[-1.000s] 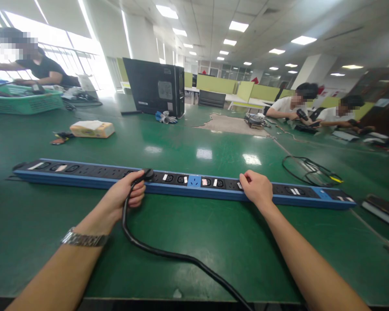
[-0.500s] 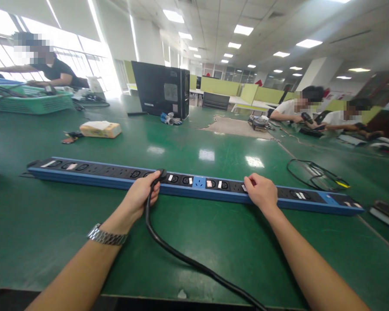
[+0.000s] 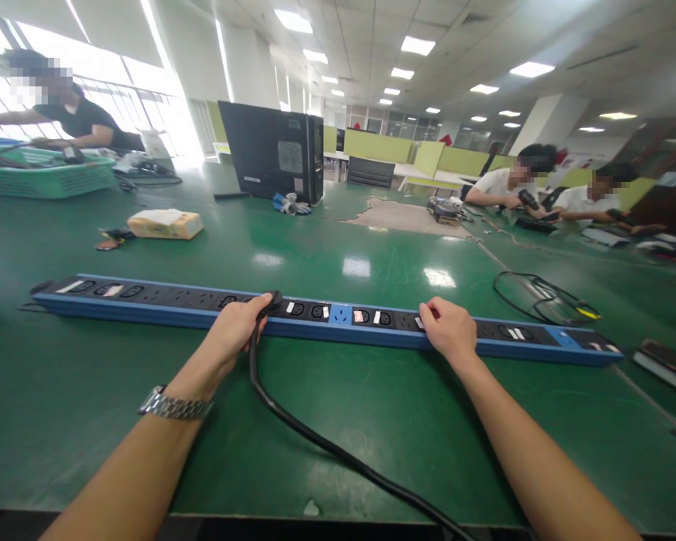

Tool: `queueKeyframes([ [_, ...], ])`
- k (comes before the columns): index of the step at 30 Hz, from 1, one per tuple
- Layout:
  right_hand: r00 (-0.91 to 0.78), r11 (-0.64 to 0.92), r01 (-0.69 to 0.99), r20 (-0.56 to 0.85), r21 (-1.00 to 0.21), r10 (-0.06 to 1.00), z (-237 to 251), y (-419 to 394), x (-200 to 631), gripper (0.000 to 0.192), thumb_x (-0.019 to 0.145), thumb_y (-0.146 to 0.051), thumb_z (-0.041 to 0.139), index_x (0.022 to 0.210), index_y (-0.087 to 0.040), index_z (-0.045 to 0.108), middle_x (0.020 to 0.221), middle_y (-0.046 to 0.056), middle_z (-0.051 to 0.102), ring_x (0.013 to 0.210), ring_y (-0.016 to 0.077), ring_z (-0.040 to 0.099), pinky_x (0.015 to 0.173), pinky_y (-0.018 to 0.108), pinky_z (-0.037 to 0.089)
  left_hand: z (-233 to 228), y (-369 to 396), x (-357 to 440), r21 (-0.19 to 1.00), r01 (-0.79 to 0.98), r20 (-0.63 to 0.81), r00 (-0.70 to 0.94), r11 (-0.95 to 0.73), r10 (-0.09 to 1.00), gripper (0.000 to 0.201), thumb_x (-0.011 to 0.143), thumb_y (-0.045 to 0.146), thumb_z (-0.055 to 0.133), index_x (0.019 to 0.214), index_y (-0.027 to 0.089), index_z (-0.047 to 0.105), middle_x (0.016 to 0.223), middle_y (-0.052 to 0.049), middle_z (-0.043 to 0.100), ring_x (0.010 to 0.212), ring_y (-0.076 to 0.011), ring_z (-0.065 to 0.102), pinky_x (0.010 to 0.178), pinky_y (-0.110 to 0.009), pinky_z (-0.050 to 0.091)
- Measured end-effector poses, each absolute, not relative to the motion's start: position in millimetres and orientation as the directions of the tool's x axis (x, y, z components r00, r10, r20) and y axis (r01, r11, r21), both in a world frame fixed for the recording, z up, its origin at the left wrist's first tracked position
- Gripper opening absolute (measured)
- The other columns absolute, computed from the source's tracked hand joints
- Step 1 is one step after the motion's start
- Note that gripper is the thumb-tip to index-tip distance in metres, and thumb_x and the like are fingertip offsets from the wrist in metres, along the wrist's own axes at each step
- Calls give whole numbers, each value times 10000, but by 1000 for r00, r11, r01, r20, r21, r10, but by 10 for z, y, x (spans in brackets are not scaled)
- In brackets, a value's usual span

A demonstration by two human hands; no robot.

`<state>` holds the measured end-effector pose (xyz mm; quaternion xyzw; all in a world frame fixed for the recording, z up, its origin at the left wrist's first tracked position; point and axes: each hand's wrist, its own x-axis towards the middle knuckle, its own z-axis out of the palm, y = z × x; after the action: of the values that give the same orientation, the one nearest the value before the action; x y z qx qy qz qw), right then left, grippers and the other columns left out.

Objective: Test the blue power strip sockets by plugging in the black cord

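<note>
Blue power strip (image 3: 163, 306), white labels unreadable

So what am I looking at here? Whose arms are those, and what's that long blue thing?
The camera sits on a person's head, looking down, so those two arms are that person's own. The long blue thing is a power strip, a row of sockets, lying on a big green table. The left hand, the arm with the wristwatch, grips a black plug at one socket; its black cable trails back toward the camera. The right hand rests on the strip. Farther off lie a tissue pack, a black computer case, a green basket and a loose wire coil. Other people sit at the far edges.
</note>
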<state>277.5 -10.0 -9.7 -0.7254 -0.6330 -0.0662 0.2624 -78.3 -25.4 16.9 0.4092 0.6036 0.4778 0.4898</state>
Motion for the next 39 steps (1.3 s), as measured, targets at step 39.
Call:
queueKeyframes([
  [39,197,-53,945,430,-324,881,-126,-105,2746,304,876,-414,482,713,-207,634,715,9,641,619,114,467,556,255,191,134,-370,370,977,18,-212,134,212,968,470,845,514,493,547,151,522,325,24,402,255,-63,328,312,-174,178],
])
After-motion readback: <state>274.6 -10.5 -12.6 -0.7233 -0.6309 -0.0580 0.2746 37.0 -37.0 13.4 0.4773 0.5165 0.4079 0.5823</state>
